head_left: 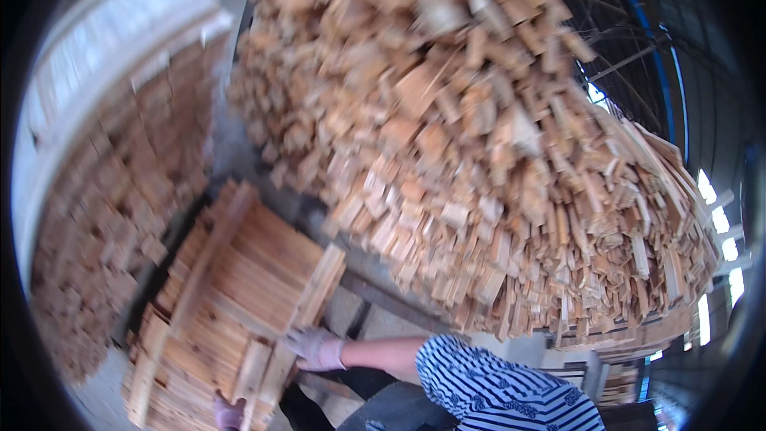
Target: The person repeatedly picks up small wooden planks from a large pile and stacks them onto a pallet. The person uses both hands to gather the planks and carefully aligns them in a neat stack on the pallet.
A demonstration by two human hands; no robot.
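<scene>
Low in the picture, a stack of wooden boards (267,251) lies at a slant, with long strips laid over it. My right hand (317,349), in a pale glove, rests at the stack's near right side; its fingers stretch out over the edge of a board. At the bottom edge, my left hand (229,413) is partly cut off and blurred, beside the lower end of a short wooden strip (252,370). Whether it grips that strip is unclear. A striped sleeve (495,383) covers my right upper arm.
A huge heap of loose wood offcuts (479,144) rises ahead and to the right. On the left stands another large stack of wood blocks (120,199) with a pale cover (120,20) on top. Stacked boards (622,335) lie at the lower right.
</scene>
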